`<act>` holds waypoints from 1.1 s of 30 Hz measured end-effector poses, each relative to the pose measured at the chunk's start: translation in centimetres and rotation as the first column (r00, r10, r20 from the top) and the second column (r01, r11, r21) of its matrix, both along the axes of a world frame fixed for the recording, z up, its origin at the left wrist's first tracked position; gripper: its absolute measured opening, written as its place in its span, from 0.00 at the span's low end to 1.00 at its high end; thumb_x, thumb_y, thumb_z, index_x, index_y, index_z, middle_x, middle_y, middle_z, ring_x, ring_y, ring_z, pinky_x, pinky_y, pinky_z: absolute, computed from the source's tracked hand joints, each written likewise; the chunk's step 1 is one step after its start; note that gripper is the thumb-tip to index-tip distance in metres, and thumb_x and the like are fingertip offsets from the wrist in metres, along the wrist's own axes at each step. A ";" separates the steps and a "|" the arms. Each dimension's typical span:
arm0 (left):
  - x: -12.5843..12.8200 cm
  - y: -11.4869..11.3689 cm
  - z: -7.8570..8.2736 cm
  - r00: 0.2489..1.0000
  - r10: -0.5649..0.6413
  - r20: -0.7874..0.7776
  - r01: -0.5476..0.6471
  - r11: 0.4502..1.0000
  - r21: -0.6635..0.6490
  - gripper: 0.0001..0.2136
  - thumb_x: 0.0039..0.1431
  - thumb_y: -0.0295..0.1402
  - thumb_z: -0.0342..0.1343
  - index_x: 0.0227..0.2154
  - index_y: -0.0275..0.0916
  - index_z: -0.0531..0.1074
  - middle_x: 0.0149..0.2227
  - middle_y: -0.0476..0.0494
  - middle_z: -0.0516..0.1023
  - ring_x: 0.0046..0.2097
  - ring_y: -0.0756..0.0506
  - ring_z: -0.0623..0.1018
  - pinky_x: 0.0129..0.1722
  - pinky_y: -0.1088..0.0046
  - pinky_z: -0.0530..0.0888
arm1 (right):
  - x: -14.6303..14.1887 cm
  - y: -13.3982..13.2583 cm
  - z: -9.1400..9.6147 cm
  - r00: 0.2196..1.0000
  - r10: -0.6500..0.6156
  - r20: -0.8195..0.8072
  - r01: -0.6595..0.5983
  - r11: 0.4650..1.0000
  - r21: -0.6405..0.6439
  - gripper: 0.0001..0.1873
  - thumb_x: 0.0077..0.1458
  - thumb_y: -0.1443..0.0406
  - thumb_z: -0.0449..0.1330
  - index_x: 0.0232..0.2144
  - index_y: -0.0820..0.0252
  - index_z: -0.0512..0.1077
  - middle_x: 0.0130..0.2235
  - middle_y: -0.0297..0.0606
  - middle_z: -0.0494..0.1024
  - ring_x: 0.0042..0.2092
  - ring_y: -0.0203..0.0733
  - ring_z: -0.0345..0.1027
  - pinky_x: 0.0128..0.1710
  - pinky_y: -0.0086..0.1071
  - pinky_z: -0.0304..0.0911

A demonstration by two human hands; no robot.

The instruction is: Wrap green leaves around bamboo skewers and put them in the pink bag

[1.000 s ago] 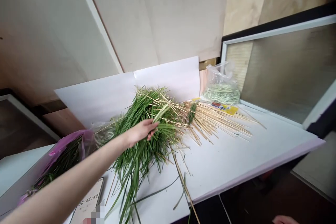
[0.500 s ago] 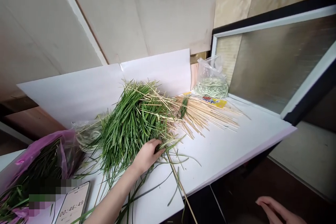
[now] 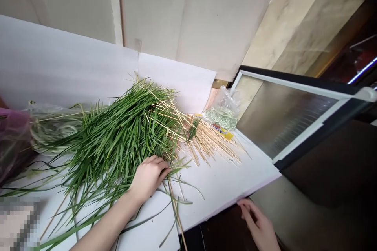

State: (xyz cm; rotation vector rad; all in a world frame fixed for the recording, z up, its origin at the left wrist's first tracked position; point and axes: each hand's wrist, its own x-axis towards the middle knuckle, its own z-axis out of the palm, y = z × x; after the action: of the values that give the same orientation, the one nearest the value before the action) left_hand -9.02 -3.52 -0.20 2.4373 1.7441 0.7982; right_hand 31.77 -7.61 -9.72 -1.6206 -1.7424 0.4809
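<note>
My left hand [image 3: 150, 176] lies at the near right edge of a heap of long green chives [image 3: 118, 133]. Its fingers are curled round some of the blades, and pale ends stick out to the right past the fingertips. My right hand [image 3: 257, 221] is at the front edge of the table, with its fingers drawn together and nothing visible in them. Thin wooden skewers [image 3: 212, 139] lie fanned out behind and to the right of my left hand, and several more lie across the heap. A few loose skewers [image 3: 177, 215] point toward the front edge, close to my left hand.
A clear plastic bag [image 3: 224, 111] of pale green strips stands at the back right. Another clear bag [image 3: 55, 129] is left of the heap, beside a purple bag [image 3: 13, 141]. A glass-paned frame [image 3: 282, 113] borders the white table [image 3: 235, 176] on the right.
The view has turned, so the heap and skewers appear further left. My right hand has come up and closer to the table's front edge. My left hand stays at the heap.
</note>
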 end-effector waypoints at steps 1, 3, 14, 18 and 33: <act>-0.1 -0.2 0.0 1.000 -0.003 0.008 0.003 1.000 0.010 0.10 0.66 0.36 0.55 0.33 0.40 0.78 0.34 0.42 0.80 0.40 0.39 0.75 0.42 0.62 0.69 | -0.5 1.9 1.4 0.997 0.004 0.078 -0.006 1.000 0.023 0.23 0.68 0.48 0.49 0.43 0.57 0.76 0.31 0.38 0.77 0.32 0.48 0.74 0.28 0.30 0.67; -0.2 -0.5 0.1 1.000 -0.009 0.030 0.008 0.999 0.034 0.10 0.66 0.36 0.55 0.34 0.41 0.79 0.35 0.43 0.80 0.40 0.40 0.74 0.42 0.62 0.68 | -1.7 6.0 4.2 0.953 0.038 0.302 -0.057 0.997 0.052 0.24 0.70 0.51 0.45 0.45 0.59 0.75 0.39 0.41 0.79 0.32 0.46 0.73 0.33 0.31 0.69; 0.0 -1.1 -0.2 0.958 -0.041 0.285 0.030 0.999 0.044 0.07 0.65 0.32 0.57 0.35 0.40 0.80 0.36 0.42 0.80 0.41 0.41 0.74 0.44 0.64 0.67 | -7.9 18.9 7.7 0.618 0.042 0.785 0.040 0.996 -0.085 0.11 0.62 0.76 0.54 0.40 0.63 0.74 0.45 0.47 0.78 0.40 0.52 0.76 0.31 0.33 0.59; 0.3 -0.9 0.0 0.818 -0.039 0.574 0.075 0.996 -0.038 0.06 0.62 0.31 0.58 0.31 0.40 0.79 0.30 0.46 0.78 0.35 0.44 0.74 0.36 0.70 0.66 | -7.9 19.3 8.2 0.591 0.058 0.804 0.066 0.990 -0.121 0.09 0.62 0.74 0.54 0.35 0.62 0.73 0.38 0.47 0.79 0.39 0.54 0.76 0.31 0.33 0.58; 0.1 0.1 -0.2 0.062 0.156 0.986 0.265 0.950 -0.167 0.21 0.38 0.46 0.74 0.26 0.35 0.75 0.22 0.50 0.75 0.24 0.51 0.70 0.28 0.75 0.67 | -8.8 3.3 1.5 0.948 0.317 0.017 -0.316 0.936 0.154 0.25 0.71 0.51 0.47 0.25 0.56 0.65 0.23 0.31 0.67 0.23 0.41 0.62 0.23 0.27 0.60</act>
State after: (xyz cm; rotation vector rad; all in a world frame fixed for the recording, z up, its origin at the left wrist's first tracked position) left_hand -8.95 -3.38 -0.38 0.9604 0.9461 1.5122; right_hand 23.01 -4.26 -8.19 -1.2321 -1.9935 0.4864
